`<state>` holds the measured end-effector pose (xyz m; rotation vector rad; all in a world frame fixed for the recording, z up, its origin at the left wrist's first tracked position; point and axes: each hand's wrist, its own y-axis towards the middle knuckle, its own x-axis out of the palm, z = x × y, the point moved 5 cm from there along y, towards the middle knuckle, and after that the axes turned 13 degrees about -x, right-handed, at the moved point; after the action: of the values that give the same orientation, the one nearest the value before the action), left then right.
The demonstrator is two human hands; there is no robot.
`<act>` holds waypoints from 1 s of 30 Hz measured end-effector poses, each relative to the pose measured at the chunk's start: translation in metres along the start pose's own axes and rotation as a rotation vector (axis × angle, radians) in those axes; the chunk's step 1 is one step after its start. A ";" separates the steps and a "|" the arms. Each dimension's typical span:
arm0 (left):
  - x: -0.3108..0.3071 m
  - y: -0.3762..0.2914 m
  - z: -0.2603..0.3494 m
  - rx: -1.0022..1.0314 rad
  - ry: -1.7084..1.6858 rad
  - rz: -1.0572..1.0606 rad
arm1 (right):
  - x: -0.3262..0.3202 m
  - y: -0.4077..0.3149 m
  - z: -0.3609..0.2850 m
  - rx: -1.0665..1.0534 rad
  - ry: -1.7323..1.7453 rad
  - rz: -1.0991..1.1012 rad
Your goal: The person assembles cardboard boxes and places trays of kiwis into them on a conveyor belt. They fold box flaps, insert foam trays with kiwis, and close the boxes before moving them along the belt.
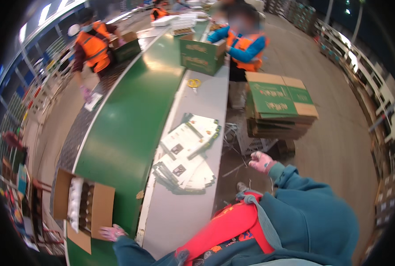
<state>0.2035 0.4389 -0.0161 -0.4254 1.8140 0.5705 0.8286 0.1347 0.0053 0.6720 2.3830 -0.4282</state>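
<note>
My left hand (112, 232), in a pinkish glove, touches the near side of an open cardboard box (103, 206) with its fingers spread. The box stands on the green conveyor belt (131, 109), flaps folded outward. Inside it are a white piece of packing (74, 204) and dark moulded trays (86, 206); what they hold is unclear. My right hand (260, 162), gloved too, hangs over the floor to the right of the grey side table. Its fingers are partly curled, and nothing shows in them. Printed leaflets (187, 156) lie in overlapping piles on the grey side table (202, 103).
Yellow-handled scissors (194, 84) lie farther up the side table. Flattened green-and-brown cartons (277, 96) are stacked at right, near a plastic crate (254, 141). Ahead, a co-worker (245, 46) handles a green carton (200, 55). Another person (94, 46) stands across the belt.
</note>
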 end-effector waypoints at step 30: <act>-0.210 -0.556 0.560 0.639 -0.858 -1.527 | -0.360 0.073 0.325 0.544 -0.225 0.655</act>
<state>1.0088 0.3085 -0.0512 -0.7852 0.4236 -0.7858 1.2686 -0.0813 -0.0197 1.4934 1.6967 -0.8077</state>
